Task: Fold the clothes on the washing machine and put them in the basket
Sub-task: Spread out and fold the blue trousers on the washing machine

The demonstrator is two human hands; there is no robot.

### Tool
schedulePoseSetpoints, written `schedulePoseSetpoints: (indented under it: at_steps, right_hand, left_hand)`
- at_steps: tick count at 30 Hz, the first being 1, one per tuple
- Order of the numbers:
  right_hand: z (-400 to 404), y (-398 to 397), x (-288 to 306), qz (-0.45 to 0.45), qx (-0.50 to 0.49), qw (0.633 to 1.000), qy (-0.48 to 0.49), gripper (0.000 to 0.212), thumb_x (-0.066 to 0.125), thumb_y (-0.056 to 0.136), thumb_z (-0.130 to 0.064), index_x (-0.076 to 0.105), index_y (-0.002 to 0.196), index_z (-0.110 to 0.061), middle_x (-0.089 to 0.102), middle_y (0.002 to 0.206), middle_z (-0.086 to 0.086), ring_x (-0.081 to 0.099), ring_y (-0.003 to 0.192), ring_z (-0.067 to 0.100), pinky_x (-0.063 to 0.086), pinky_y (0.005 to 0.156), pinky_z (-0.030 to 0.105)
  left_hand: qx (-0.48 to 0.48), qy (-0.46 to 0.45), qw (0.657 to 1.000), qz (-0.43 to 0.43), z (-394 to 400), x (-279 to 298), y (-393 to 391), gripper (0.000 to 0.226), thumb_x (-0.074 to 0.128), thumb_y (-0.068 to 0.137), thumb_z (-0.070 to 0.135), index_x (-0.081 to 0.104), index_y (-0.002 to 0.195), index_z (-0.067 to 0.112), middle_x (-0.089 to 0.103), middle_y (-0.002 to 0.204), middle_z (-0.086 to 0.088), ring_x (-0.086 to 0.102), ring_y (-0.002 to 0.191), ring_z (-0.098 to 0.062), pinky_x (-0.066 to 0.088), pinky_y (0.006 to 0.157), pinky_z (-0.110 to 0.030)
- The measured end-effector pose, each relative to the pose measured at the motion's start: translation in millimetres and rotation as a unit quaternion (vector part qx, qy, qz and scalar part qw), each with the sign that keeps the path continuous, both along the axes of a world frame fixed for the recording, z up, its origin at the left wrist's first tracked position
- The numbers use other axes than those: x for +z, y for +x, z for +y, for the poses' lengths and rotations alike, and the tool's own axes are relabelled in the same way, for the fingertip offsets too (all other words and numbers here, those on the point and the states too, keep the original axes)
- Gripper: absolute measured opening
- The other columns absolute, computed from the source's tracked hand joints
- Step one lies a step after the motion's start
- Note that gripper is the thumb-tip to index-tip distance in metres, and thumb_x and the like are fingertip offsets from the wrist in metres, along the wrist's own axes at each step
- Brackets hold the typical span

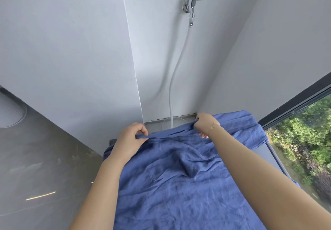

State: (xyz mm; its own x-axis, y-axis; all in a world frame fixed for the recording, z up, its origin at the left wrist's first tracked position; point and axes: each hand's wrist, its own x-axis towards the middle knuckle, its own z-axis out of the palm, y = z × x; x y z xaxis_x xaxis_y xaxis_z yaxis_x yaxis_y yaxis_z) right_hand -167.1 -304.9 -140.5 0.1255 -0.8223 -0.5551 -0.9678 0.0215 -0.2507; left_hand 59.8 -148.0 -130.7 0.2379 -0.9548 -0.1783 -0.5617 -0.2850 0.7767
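Left hand [129, 140] pinches the far hem of the blue garment [179, 176] btwn thumb & curled fingers; right hand [206, 125] grips the same hem, fingers wrapped round it; cloth spreads from the fingers toward the person, over the washing machine [268, 153]; looks like step 1, 1st fold; next, likely bring the hem over evenly; basket not in view.

Garment [179, 185]: plain blue, no pattern. Hose [174, 79] at 12 o'clock: white; tap [194, 2] chrome. Floor [35, 158]: grey.
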Motion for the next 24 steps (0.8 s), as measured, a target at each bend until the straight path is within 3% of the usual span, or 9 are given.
schedulePoseSetpoints:
  at_steps: [3, 5, 8, 12, 14, 16, 19, 21, 24]
  right_hand:
    - [-3, -18, -4, -0.079, -0.108, 0.985, -0.113, 0.017, 0.040, 0.073, -0.011, 0.057, 0.074, -0.006, 0.068, 0.069, 0.014, 0.068, 0.064, 0.033, 0.057, 0.065, 0.035]
    - [4, -30, 0, -0.154, -0.165, 0.957, -0.183, 0.029, 0.040, 0.076, -0.009, 0.067, 0.086, -0.009, 0.070, 0.078, 0.013, 0.066, 0.074, 0.033, 0.055, 0.070, 0.034]
    - [34, -45, 15, -0.283, -0.232, 0.898, -0.245, 0.045, 0.036, 0.085, -0.001, 0.069, 0.112, -0.013, 0.069, 0.082, 0.009, 0.058, 0.068, 0.023, 0.050, 0.070, 0.031]
    - [93, -59, 37, -0.494, -0.401, 0.728, -0.253, 0.048, 0.035, 0.085, 0.002, 0.070, 0.113, -0.017, 0.045, 0.067, -0.001, 0.038, 0.056, 0.006, 0.043, 0.066, 0.020]
    - [126, -66, 46, -0.539, -0.484, 0.639, -0.260, 0.038, 0.042, 0.089, -0.004, 0.073, 0.106, -0.018, 0.040, 0.065, -0.005, 0.036, 0.052, 0.003, 0.040, 0.059, 0.014]
    - [164, -76, 45, -0.547, -0.530, 0.591, -0.264, 0.023, 0.052, 0.091, -0.015, 0.073, 0.099, -0.018, 0.038, 0.064, -0.007, 0.034, 0.049, 0.003, 0.038, 0.054, 0.015]
    - [207, -91, 19, -0.532, -0.578, 0.575, -0.228, 0.016, 0.060, 0.091, -0.018, 0.070, 0.104, -0.017, 0.062, 0.086, -0.006, 0.048, 0.061, 0.002, 0.045, 0.065, 0.022]
    - [222, -102, -4, -0.497, -0.598, 0.598, -0.192, 0.023, 0.058, 0.092, -0.008, 0.067, 0.113, -0.012, 0.063, 0.108, 0.003, 0.055, 0.073, 0.004, 0.046, 0.073, 0.024]
    - [228, -113, -22, -0.470, -0.581, 0.659, -0.086, 0.030, 0.057, 0.091, -0.001, 0.064, 0.119, -0.010, 0.061, 0.107, 0.011, 0.050, 0.066, 0.012, 0.045, 0.065, 0.023]
  left_hand:
    - [0.001, -0.026, 0.997, -0.068, 11, 0, 7, 0.020, 0.067, 0.085, 0.014, 0.054, 0.076, 0.027, 0.055, 0.085, 0.012, 0.052, 0.074, -0.005, 0.040, 0.063, -0.027]
    - [0.018, -0.043, 0.993, -0.112, 20, 2, 7, 0.013, 0.065, 0.087, 0.016, 0.057, 0.083, 0.025, 0.053, 0.086, 0.014, 0.053, 0.076, -0.004, 0.042, 0.063, -0.026]
    - [0.037, -0.085, 0.987, -0.133, 37, 8, -7, 0.012, 0.065, 0.087, 0.014, 0.060, 0.085, 0.025, 0.051, 0.087, 0.014, 0.055, 0.076, -0.004, 0.043, 0.061, -0.025]
    - [0.036, -0.119, 0.980, -0.152, 66, 13, -26, 0.025, 0.062, 0.080, -0.002, 0.063, 0.084, 0.022, 0.050, 0.089, 0.016, 0.053, 0.079, -0.002, 0.032, 0.056, -0.010]
    - [0.047, -0.124, 0.978, -0.159, 86, 16, -35, 0.034, 0.060, 0.073, -0.010, 0.063, 0.084, 0.023, 0.049, 0.089, 0.017, 0.050, 0.082, 0.000, 0.030, 0.055, -0.009]
    - [0.060, -0.127, 0.976, -0.163, 111, 16, -46, 0.041, 0.058, 0.066, -0.015, 0.063, 0.083, 0.022, 0.049, 0.088, 0.018, 0.049, 0.083, -0.002, 0.031, 0.054, -0.009]
    - [0.058, -0.110, 0.980, -0.157, 150, 7, -63, 0.041, 0.061, 0.063, -0.013, 0.063, 0.083, 0.023, 0.052, 0.085, 0.017, 0.049, 0.082, -0.002, 0.035, 0.055, -0.010]
    - [0.061, -0.056, 0.986, -0.147, 170, -5, -71, 0.038, 0.062, 0.069, -0.007, 0.061, 0.086, 0.027, 0.051, 0.084, 0.020, 0.050, 0.078, -0.001, 0.032, 0.053, -0.011]
    - [0.051, 0.008, 0.990, -0.135, 183, -23, -79, 0.034, 0.059, 0.078, 0.000, 0.060, 0.091, 0.032, 0.051, 0.086, 0.022, 0.053, 0.077, 0.003, 0.029, 0.054, -0.012]
